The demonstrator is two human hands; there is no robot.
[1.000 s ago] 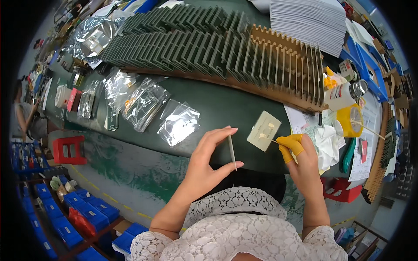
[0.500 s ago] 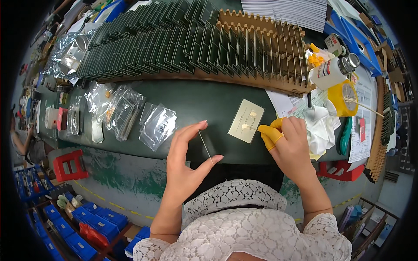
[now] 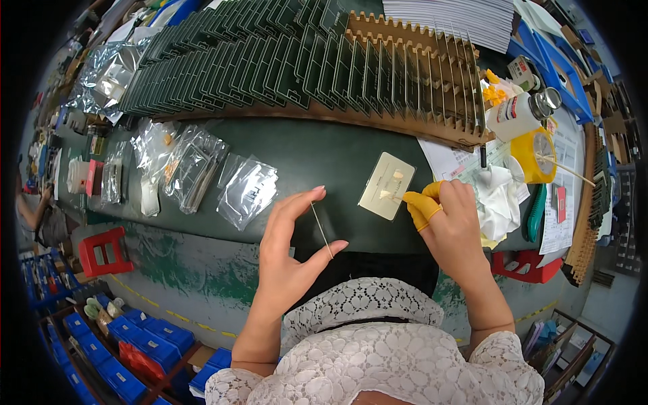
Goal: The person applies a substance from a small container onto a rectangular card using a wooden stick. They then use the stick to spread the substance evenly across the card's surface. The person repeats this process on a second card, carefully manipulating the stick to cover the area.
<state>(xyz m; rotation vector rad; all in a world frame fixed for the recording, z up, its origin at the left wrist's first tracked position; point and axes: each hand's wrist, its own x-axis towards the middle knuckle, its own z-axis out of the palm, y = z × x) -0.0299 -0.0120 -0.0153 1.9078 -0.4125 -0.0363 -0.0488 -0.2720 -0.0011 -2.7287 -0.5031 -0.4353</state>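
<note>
From my end, I see the left hand (image 3: 287,246) pinching a thin plate (image 3: 320,226) edge-on between thumb and fingertips, its middle free. The right hand (image 3: 449,219), in yellow finger cots (image 3: 424,208), presses its fingertips around a thin stick (image 3: 400,198) — mostly hidden from me — at the right edge of the pale card (image 3: 385,187). That card lies on the green table (image 3: 324,148), between clear bags (image 3: 248,192) and a crumpled white cloth (image 3: 498,199).

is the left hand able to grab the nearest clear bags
Probably not while the left hand pinches a thin plate by its edges, though nothing seems to block its way to the nearest clear bags.
</note>
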